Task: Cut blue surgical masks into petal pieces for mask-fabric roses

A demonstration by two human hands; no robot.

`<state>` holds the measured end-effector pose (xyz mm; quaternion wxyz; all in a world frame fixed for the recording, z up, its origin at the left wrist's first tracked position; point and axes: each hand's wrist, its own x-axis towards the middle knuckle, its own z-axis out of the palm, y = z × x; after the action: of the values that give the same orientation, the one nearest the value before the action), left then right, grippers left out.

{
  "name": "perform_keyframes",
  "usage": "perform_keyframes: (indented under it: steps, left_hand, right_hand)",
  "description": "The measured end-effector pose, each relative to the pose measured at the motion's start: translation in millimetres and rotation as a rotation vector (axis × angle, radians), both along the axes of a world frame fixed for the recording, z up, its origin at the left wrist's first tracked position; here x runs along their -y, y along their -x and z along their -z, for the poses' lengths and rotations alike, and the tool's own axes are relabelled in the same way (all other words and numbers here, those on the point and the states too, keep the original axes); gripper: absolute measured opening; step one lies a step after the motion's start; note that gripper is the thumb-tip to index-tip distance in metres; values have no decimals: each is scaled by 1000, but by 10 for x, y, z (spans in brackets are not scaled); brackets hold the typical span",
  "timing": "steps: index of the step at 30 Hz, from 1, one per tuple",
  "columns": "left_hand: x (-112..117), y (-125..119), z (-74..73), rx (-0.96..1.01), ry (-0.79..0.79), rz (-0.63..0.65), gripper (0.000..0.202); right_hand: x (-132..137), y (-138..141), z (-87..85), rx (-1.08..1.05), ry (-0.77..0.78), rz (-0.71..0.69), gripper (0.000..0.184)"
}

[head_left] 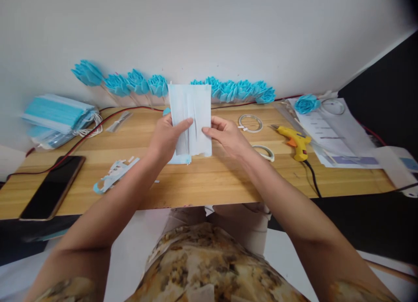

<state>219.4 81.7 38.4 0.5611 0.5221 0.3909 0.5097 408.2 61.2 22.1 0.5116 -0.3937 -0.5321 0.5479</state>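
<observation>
Two grips: L hand [166, 136], R hand [229, 135] hold mask [190, 102] edges (room at tabletop [212, 184] edge).

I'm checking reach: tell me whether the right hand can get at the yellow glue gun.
Likely yes: only low tape rolls lie between the right hand and the glue gun, though that hand holds the white pleated sheet.

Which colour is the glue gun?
Yellow glue gun, orange trigger; best seen in the head view.
</observation>
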Motion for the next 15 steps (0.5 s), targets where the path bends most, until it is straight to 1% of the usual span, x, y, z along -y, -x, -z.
perform_keyframes:
  steps: [2,5,6,8,10,12,14,15]
  left_hand:
    - [-15,18,28,-23,-11,-27,44]
    - [-35,18,37,-79,-22,-42,40]
    - [-39,24,18,-105,-31,-34,39]
    - [-31,89,-56,-185,-72,1,36]
    - [13,263,-153,-318,-155,27,35]
    - [119,543,-221,-494,-271,-9,33]
    - [292,863,-217,-709,-403,-49,25]
    - [395,1010,-180,-830,-467,-13,21]
  right_hand:
    - [-3,-5,-16,4,7,9,34]
    - [-11,27,-57,-16,47,-60,40]
    - [-21,49,-67,-19,63,-73,42]
    - [-55,91,-77,-13,84,-49,43]
    - [-96,92,-85,-7,85,7,40]
    - [-130,26,-108,-25,71,46,37]
    - [-152,-95,-150,-74,55,84,37]
    - [-161,-164,-174,-101,51,108,37]
